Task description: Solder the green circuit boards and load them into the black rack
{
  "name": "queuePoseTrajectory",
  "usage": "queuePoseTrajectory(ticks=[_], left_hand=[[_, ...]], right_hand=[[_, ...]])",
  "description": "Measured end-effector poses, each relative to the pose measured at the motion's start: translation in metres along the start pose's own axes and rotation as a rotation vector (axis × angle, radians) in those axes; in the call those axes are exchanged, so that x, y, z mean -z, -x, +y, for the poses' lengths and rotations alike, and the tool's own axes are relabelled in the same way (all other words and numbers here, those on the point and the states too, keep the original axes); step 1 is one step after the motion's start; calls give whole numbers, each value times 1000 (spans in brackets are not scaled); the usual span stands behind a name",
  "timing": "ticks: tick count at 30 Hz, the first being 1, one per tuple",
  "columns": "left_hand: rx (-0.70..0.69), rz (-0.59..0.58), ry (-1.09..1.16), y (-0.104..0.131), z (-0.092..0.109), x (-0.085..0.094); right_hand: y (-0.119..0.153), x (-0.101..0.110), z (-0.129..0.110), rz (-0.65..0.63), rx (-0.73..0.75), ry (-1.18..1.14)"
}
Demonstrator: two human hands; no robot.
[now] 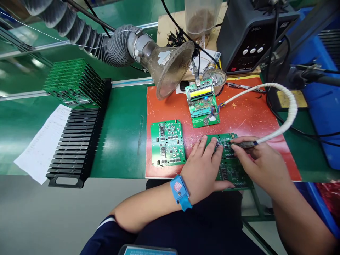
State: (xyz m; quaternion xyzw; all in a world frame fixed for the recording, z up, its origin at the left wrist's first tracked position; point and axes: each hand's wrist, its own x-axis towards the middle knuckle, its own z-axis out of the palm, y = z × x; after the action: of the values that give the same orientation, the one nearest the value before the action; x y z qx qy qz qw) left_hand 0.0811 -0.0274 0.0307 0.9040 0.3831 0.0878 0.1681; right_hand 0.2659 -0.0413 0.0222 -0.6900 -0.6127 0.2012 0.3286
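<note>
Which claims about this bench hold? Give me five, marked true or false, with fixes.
1. The right hand holds the probe. True.
2. The blue strap is on the right wrist. False: the strap is on the left wrist.
3. The left hand lies on the same board as the probe is held over. True.
4. The rack is right of the red mat. False: the rack is left of the mat.
5. The display is lit yellow. True.
</note>
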Motion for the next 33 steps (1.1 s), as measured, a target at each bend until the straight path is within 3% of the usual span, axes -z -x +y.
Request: queuePoseTrajectory(ticks=[33], left_hand=[[10,8,-59,-4,0,5]], right_hand=[[1,-1,3,-4,11,-13]])
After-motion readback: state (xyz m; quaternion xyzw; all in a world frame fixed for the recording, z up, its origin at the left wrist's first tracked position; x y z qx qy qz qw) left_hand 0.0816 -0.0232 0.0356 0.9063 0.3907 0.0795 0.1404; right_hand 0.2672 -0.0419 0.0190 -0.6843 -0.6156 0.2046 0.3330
